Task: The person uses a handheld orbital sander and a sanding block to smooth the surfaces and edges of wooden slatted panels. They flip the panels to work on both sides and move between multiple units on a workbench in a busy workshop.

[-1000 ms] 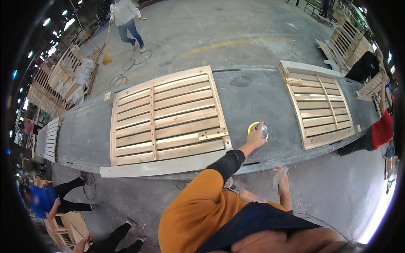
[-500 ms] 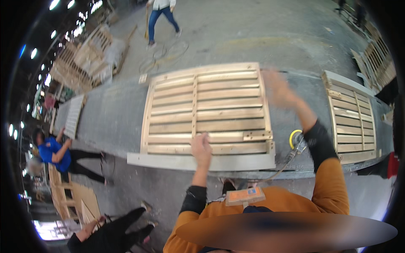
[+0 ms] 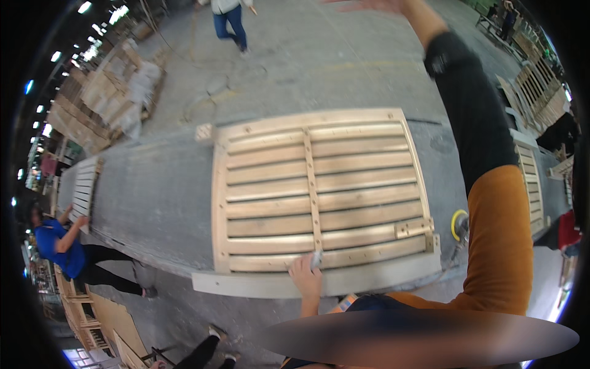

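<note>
A slatted wooden panel [image 3: 267, 174] lies flat on the grey table, with a pierced crossbar down its middle. My left hand [image 3: 306, 278] is at the panel's near edge, fingers closed round a small greyish-white piece [image 3: 316, 260] whose kind I cannot make out. A pale board [image 3: 375, 280] runs along that near side. High up beyond the far side of the panel, my right hand [image 3: 372, 5] is stretched out with nothing visible in it, partly cut off by the picture's edge. On the panel's right end sits a short drilled wooden block [image 3: 413, 229].
A sander with a yellow pad [image 3: 457, 225] lies right of the panel. Another slatted panel [image 3: 530, 178] is farther right. At left, a person in a blue shirt [image 3: 60, 247] handles a panel [image 3: 85, 192]. Someone in jeans [image 3: 228, 26] stands beyond the table [image 3: 153, 190].
My right hand has swung from the panel's right side up and away over the far side. My left hand has moved nearer to me, to the panel's near edge. The whole view has shifted.
</note>
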The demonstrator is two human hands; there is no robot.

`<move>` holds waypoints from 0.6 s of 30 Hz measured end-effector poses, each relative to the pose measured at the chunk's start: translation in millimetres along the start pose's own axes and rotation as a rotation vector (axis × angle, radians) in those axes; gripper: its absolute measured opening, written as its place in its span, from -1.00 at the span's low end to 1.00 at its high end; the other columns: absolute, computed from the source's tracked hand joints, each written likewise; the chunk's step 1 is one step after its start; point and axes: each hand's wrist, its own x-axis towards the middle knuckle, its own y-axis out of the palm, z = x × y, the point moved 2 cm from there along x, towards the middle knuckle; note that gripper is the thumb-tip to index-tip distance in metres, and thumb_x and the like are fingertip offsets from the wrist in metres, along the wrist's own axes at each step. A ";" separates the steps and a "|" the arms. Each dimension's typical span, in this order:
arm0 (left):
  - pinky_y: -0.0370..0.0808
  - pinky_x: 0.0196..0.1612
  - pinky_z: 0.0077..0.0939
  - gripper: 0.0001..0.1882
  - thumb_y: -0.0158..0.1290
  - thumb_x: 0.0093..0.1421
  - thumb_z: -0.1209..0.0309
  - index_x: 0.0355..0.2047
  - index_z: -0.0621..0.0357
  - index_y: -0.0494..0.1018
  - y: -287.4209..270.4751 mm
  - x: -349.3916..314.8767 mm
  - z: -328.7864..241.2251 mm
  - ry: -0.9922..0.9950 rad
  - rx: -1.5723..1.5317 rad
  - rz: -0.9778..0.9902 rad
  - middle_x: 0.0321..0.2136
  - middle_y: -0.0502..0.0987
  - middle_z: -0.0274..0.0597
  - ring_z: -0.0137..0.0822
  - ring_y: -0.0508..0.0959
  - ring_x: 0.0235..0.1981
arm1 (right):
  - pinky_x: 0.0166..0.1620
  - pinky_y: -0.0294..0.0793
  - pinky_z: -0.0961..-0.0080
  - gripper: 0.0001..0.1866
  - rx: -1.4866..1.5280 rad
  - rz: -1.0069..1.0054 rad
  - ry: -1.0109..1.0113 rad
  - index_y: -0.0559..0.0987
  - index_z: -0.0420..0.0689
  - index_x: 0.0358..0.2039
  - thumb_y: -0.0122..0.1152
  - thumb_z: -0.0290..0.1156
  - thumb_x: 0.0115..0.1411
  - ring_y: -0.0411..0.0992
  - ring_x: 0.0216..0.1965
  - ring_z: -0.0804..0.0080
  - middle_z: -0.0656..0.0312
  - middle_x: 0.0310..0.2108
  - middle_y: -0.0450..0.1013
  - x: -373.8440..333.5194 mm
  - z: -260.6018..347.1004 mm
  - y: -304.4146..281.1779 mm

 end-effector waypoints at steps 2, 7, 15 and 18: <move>0.33 0.01 -0.14 -0.58 0.08 -0.14 0.56 -0.17 0.06 0.52 -1.3 -0.5 1.2 -0.059 -0.015 0.033 -0.21 0.49 -0.18 -0.08 0.46 -0.09 | 0.10 0.42 0.29 -0.23 -0.249 0.359 0.047 0.15 -0.09 0.35 0.05 0.10 0.29 0.41 0.10 0.24 0.05 0.10 0.44 43.0 58.7 69.4; 0.37 -0.01 -0.16 -0.59 0.10 -0.12 0.57 -0.17 0.08 0.53 -3.9 0.7 -0.2 -0.124 -0.115 0.008 -0.21 0.50 -0.17 -0.07 0.48 -0.12 | 0.30 0.12 0.21 -0.11 -0.128 0.452 -0.127 0.21 -0.24 0.29 -0.04 0.28 0.24 0.20 0.29 0.14 0.00 0.18 0.36 66.9 111.4 168.1; 0.44 -0.05 -0.16 -0.54 0.13 -0.15 0.55 -0.14 0.07 0.51 -12.6 -0.3 2.1 -0.110 -0.165 -0.122 -0.20 0.51 -0.11 -0.01 0.50 -0.14 | 0.37 -0.09 -0.07 -0.36 -1.008 0.301 -0.494 0.28 0.05 0.30 0.15 -0.06 0.25 0.07 0.36 0.11 0.10 0.32 0.19 -74.2 2.2 212.4; 0.46 -0.07 -0.13 -0.63 0.18 -0.07 0.53 -0.17 0.11 0.52 -7.4 -4.1 5.3 -0.105 -0.191 -0.136 -0.21 0.51 -0.02 0.04 0.51 -0.15 | 0.38 -0.22 -0.16 -0.29 -0.837 0.776 -0.062 0.36 0.10 0.26 0.25 0.08 0.14 0.00 0.40 0.08 0.05 0.32 0.18 -204.6 -93.5 185.7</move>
